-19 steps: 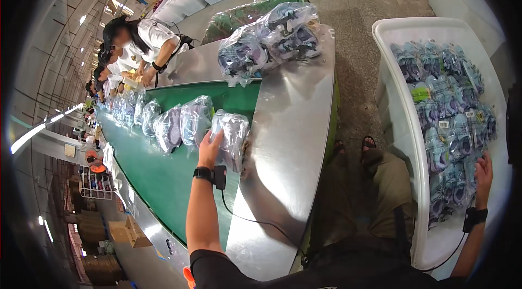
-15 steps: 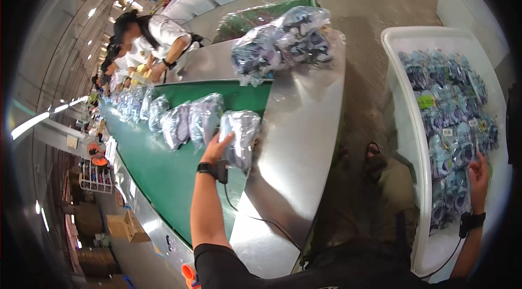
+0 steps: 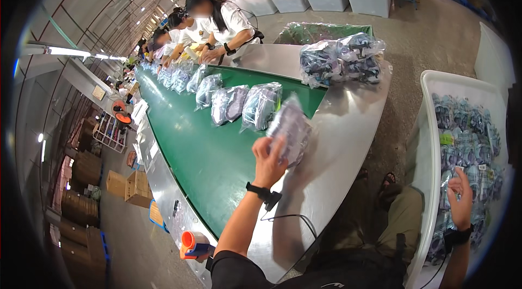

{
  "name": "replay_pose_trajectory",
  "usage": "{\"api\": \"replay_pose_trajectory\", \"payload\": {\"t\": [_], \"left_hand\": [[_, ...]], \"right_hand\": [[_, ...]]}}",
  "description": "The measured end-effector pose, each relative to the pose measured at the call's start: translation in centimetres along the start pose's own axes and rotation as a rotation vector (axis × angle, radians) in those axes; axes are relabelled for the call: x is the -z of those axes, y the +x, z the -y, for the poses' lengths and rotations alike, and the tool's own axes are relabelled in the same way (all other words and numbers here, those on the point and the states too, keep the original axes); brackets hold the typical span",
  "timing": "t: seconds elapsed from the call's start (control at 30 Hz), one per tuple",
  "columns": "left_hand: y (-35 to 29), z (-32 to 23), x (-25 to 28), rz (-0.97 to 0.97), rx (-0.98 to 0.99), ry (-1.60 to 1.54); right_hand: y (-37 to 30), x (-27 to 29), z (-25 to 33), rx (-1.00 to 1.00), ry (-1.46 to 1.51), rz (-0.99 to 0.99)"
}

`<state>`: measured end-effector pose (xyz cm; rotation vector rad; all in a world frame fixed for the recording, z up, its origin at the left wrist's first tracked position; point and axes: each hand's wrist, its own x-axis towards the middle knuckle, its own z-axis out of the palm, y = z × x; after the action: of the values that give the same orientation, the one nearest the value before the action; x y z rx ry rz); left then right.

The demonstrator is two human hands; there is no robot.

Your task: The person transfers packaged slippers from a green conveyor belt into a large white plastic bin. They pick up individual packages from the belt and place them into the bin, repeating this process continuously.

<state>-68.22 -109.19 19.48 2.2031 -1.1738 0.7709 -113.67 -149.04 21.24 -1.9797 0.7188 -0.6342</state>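
Clear plastic film encloses the nearest item, a bagged pair of pale lilac-grey shoes (image 3: 292,131), which stands tilted and slightly blurred over the border of the green conveyor belt (image 3: 201,158) and the bare steel tabletop (image 3: 348,112). The left hand (image 3: 270,161) is at its near left side, fingers bent against the film; whether they grip or merely push cannot be told. The right hand (image 3: 461,199), fingers loosely parted and no article visible in them, is over the deep white plastic bin (image 3: 421,142) on the right. Bagged blue and lilac shoes (image 3: 465,147) lie in that bin in close rows. Judged by position, those count as placed, and the work appears part done: the bag at the left hand is outside the bin, as is a line of clear-bagged shoes (image 3: 261,105) running far left along the belt. A heap of clear-bagged dark and lilac shoes (image 3: 342,63) occupies the far right corner of the steel; its status cannot be determined. Beyond, co-workers in white shirts (image 3: 234,22) bend over the far side of the line. An orange cup-shaped object (image 3: 188,240) is at the near left edge.
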Motion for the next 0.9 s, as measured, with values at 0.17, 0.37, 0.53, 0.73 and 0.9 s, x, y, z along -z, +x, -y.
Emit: {"api": "replay_pose_trajectory", "payload": {"t": [0.17,0.37,0.53,0.73,0.9], "left_hand": [[-5.2,-2.6,4.0,0.038,-0.325,0.059],[-10.3,-2.2,8.9,0.282,0.441,-0.139],[-10.1,-6.2,7.6,0.373,1.175,-0.814],[-9.0,-7.3,2.8,0.227,0.945,-0.437],[-6.6,-10.6,-0.3,0.286,1.008,-0.651]], "right_hand": [[0.8,-1.0,2.3,0.022,0.018,0.072],[2.0,-3.7,5.3,0.165,0.009,0.217],[3.1,-6.1,8.4,0.229,0.056,0.380],[3.2,-11.8,12.1,0.407,0.103,0.562],[2.4,-19.2,12.2,0.709,-0.070,0.509]]}}
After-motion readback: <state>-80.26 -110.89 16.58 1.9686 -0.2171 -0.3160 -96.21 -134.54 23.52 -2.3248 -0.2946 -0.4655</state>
